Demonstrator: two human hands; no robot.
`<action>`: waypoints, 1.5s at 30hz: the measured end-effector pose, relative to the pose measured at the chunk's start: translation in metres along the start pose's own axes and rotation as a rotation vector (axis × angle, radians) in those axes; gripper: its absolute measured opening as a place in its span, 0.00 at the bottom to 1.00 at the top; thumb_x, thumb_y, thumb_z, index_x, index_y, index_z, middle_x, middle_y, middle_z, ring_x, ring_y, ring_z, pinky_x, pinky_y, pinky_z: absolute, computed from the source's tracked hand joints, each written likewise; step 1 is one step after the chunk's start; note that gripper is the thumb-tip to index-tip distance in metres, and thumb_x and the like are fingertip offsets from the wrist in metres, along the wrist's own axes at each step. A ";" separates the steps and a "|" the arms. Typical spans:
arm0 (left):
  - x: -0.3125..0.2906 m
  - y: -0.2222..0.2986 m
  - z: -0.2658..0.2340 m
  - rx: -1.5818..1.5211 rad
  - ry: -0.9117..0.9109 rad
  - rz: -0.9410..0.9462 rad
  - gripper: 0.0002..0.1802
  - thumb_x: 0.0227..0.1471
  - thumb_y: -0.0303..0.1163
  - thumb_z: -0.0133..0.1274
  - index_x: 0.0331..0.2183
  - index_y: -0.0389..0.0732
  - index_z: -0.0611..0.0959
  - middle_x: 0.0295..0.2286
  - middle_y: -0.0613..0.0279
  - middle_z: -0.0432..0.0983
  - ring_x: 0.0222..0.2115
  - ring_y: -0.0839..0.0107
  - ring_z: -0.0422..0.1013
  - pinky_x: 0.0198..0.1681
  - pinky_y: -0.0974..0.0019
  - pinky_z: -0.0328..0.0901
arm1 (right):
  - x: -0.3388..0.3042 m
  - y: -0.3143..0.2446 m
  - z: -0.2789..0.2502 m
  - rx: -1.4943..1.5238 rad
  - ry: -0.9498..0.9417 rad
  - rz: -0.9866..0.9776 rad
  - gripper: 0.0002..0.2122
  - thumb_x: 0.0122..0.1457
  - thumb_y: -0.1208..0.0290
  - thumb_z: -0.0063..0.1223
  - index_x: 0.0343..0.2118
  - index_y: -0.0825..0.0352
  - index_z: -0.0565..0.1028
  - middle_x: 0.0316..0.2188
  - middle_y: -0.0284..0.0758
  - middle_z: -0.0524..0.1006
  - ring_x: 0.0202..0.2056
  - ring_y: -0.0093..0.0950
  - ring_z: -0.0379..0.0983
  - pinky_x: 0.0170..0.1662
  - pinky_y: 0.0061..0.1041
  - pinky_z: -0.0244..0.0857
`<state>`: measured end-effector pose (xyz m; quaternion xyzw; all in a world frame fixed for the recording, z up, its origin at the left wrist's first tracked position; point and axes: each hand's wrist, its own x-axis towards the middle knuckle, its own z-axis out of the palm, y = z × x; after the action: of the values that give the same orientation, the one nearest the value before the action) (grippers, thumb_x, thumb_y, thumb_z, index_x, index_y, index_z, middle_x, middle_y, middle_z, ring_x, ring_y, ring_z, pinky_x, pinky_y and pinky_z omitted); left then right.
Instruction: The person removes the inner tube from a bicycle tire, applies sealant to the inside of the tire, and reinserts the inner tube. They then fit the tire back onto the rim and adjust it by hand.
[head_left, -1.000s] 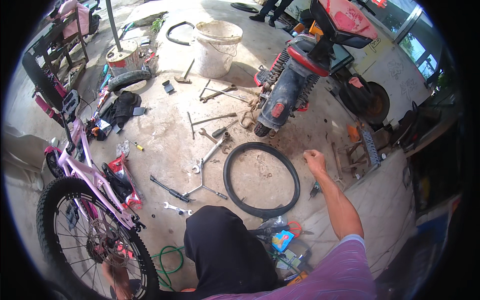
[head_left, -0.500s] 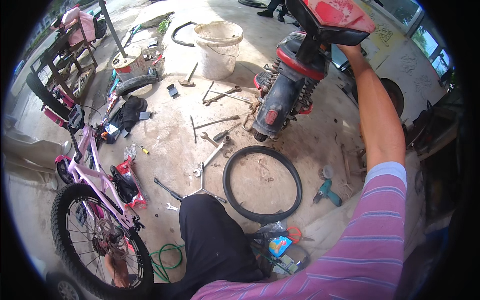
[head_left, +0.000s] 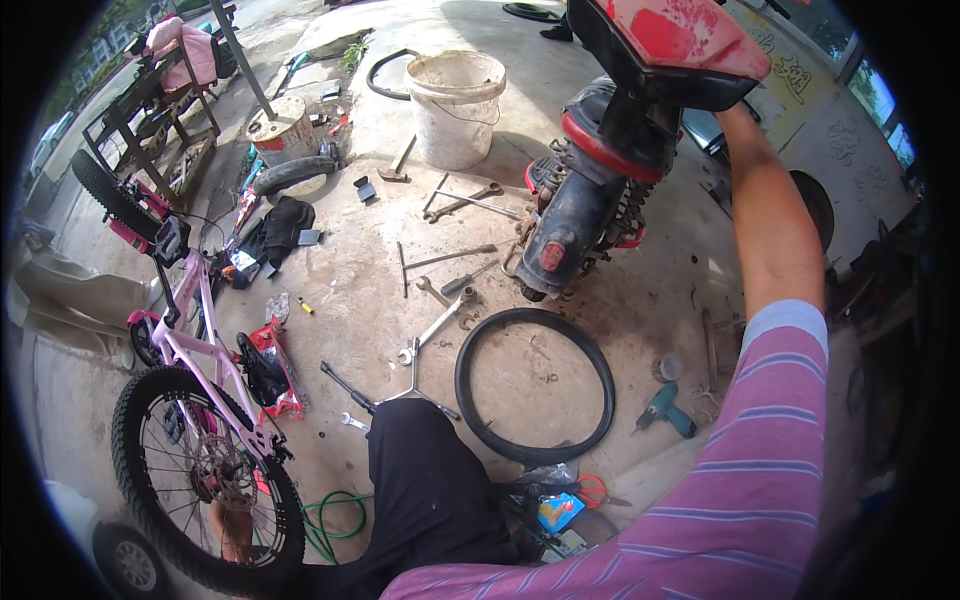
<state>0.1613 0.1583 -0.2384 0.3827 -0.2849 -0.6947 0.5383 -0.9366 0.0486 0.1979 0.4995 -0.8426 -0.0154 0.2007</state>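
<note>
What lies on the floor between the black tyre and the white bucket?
In the head view, wrenches and long metal rods lie scattered on the concrete between the black tyre and the white bucket, beside the scooter.

The dusty concrete floor [head_left: 620, 300] carries a black tyre [head_left: 535, 385] below the raised right grip, wrenches [head_left: 440, 325] scattered left of it, a white bucket [head_left: 455, 105] farther left, and a teal drill [head_left: 665, 410] beside the tyre.
</note>
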 end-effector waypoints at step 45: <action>0.005 0.022 0.054 0.010 0.148 -0.054 0.20 0.62 0.29 0.52 0.54 0.30 0.79 0.41 0.55 0.83 0.42 0.64 0.80 0.46 0.55 0.74 | -0.427 -0.509 0.050 1.842 -0.897 0.096 0.35 0.59 0.63 0.71 0.65 0.79 0.71 0.53 0.42 0.80 0.50 0.25 0.77 0.52 0.25 0.71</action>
<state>0.1266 0.1467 -0.1924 0.4432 -0.2374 -0.6774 0.5370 -0.3494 0.1475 -0.1016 0.3738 -0.5439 0.4600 -0.5940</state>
